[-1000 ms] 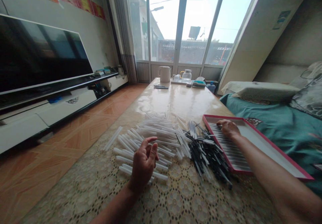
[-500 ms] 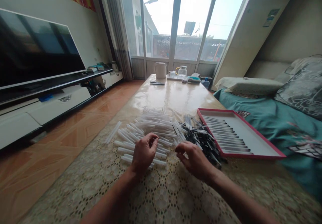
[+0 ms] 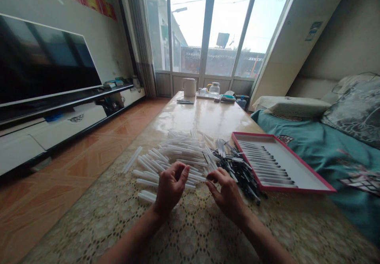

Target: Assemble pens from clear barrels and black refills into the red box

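Grip unclear, left hand (image 3: 170, 187) and right hand (image 3: 228, 190) curl, gap between, by white pen barrels (image 3: 184, 149), tray (image 3: 293, 162) lining table's (image 3: 204, 117) right edge.

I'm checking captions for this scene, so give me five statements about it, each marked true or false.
1. A row of dark-ended sticks lies in the pink-rimmed tray. True.
2. The right hand is inside the tray. False: it is left of the tray.
3. The white tubes lie mostly left of the dark pile. True.
4. The left hand touches the pale jug. False: the jug stands at the table's far end.
5. The two hands are apart. True.
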Tool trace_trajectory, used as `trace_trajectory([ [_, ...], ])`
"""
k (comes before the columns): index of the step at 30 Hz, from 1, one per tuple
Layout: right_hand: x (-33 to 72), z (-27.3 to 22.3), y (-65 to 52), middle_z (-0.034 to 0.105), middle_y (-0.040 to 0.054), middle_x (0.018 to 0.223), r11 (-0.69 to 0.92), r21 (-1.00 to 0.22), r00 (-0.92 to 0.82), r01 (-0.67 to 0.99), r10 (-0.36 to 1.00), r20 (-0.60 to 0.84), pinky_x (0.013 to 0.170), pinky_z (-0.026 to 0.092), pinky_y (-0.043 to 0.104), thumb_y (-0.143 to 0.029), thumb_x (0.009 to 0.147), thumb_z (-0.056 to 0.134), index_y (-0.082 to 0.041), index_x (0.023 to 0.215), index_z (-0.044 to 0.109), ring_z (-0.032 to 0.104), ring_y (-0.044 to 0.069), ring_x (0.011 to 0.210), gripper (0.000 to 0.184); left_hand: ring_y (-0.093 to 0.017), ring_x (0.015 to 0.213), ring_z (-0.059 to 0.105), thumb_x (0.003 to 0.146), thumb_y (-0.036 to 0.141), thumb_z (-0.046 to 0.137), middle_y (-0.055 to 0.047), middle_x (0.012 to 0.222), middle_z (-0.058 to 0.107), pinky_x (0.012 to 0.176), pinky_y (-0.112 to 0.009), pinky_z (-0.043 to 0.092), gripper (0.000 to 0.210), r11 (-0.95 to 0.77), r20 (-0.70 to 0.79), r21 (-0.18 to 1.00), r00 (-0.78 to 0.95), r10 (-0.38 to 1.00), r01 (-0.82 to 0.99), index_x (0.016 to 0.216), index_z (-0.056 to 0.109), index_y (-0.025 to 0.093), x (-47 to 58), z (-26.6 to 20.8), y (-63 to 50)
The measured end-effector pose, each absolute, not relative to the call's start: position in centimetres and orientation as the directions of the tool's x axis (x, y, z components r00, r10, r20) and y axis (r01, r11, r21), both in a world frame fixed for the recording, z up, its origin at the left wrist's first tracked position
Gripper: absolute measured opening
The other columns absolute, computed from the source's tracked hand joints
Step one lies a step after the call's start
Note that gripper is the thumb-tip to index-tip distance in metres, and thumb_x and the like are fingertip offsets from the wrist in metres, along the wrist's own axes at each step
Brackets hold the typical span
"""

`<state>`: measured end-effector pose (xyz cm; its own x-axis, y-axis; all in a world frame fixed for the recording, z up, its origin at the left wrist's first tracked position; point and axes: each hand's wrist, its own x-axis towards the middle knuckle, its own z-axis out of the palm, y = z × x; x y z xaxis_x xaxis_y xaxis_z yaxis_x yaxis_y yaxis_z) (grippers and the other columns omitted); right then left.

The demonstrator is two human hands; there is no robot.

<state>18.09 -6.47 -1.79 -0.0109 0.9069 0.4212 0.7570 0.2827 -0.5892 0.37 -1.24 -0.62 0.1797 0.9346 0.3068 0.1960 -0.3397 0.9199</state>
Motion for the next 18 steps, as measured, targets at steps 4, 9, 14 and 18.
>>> trace_trajectory([
  [4, 19.0, -1.4, -6.5, 0.055, 0.0027, 0.08, 0.266, -0.635, 0.099, 0.725, 0.873, 0.478, 0.067, 0.043, 0.027, -0.018, 0.084, 0.053, -0.019, 0.083, 0.057, 0.054, 0.016, 0.073, 0.005, -0.01, 0.038, 0.049, 0.076, 0.044, 0.06, 0.003, 0.052, 0.055, 0.035, -0.02, 0.034, 0.028, -0.153, 0.124, 0.985, 0.288, 0.95, 0.081, 0.072, 0.062, 0.016, 1.0, -1.3, -1.3],
  [9, 17.7, -1.4, -6.9, 0.057, 0.0035, 0.084, 0.352, -0.627, -0.012, 0.695, 0.878, 0.479, 0.072, 0.043, 0.027, -0.02, 0.086, 0.051, -0.021, 0.086, 0.058, 0.055, 0.017, 0.08, 0.007, -0.01, 0.041, 0.053, 0.068, 0.046, 0.069, -0.002, 0.062, 0.064, 0.035, -0.018, 0.037, 0.041, 0.197, -0.11, 0.967, 0.432, 0.895, -0.161, 0.089, 0.063, 0.012, 1.7, -1.6, -0.9],
  [14, 20.6, -1.9, -6.2, 0.06, 0.0073, 0.086, 0.097, -0.446, 0.161, 0.89, 0.848, 0.504, 0.077, 0.039, 0.034, -0.021, 0.086, 0.051, -0.019, 0.09, 0.061, 0.053, 0.022, 0.087, 0.012, -0.007, 0.042, 0.05, 0.065, 0.042, 0.072, 0.0, 0.062, 0.061, 0.036, -0.016, 0.035, 0.035, 0.25, -0.15, 0.92, 0.316, 0.937, -0.303, 0.081, 0.064, 0.012, 1.1, -1.1, -0.4],
  [18, 23.3, -2.6, -5.4, 0.062, 0.0112, 0.096, -0.179, -0.24, 0.28, 0.954, 0.817, 0.504, 0.076, 0.035, 0.038, -0.023, 0.083, 0.053, -0.018, 0.101, 0.062, 0.051, 0.028, 0.094, 0.02, -0.005, 0.041, 0.048, 0.064, 0.042, 0.073, 0.001, 0.06, 0.06, 0.036, -0.015, 0.033, 0.035, 0.265, -0.174, 0.901, 0.272, 0.946, -0.343, 0.08, 0.064, 0.012, 0.9, -0.7, -0.4],
])
